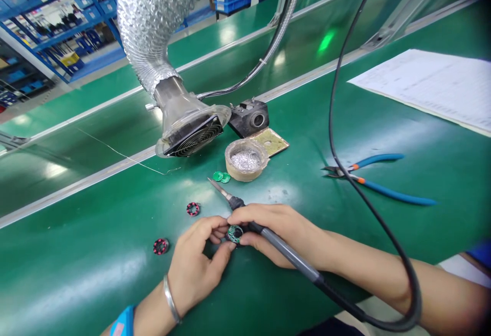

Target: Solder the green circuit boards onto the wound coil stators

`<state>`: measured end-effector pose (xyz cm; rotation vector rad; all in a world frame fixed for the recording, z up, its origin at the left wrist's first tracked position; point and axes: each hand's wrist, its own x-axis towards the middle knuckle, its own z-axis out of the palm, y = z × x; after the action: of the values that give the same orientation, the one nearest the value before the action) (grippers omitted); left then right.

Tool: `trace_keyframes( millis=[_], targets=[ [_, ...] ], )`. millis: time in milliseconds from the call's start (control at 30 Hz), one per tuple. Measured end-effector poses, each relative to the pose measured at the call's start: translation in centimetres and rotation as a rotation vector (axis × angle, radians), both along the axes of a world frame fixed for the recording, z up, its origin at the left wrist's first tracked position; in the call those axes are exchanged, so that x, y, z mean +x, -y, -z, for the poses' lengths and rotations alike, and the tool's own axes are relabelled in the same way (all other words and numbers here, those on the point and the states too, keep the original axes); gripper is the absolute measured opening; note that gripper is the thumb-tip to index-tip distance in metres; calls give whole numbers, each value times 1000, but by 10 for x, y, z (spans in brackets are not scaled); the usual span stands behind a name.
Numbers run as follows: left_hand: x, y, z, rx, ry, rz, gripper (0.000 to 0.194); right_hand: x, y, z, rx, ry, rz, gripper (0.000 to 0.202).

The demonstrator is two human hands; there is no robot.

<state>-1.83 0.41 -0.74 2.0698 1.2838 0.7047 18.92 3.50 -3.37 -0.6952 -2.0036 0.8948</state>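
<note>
A small round green circuit part (234, 233) is held between both hands, low in the middle of the view. My left hand (203, 249) pinches its left side with thumb and fingers. Fingertips of my right hand (282, 231) touch its right side, and the same hand holds a soldering iron (289, 254), whose tip points up and left, away from the part. Two red and black rings (193, 208) (161, 246) lie to the left on the green table. Green discs (221, 176) lie beyond the iron's tip.
Behind the hands stand a round tub of solder bits (246, 159), a sponge tray (274, 141) and a dark iron stand (251, 117). A fume duct (184, 121) hangs at left. Blue-handled pliers (383, 159) and papers (425, 85) lie right; the iron's black cable (368, 208) loops between.
</note>
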Motion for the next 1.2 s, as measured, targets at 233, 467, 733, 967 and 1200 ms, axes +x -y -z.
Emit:
trace_keyframes(
  millis=[233,467,733,967,1200],
  targets=[
    [4,-2,2,70,-88,33,46,0,0,-6,29,-36,12,43],
    [7,-1,8,197,-113,31,46,3,1,3,60,35,-21,45],
    [-3,37,-8,100,-194,-19,38,8,3,0,47,170,-69,36],
    [4,67,-3,16,-240,-216,51,4,32,-15,104,-21,73,38],
    [16,75,6,165,-197,-345,22,-5,53,-7,107,-98,-65,45]
  ],
)
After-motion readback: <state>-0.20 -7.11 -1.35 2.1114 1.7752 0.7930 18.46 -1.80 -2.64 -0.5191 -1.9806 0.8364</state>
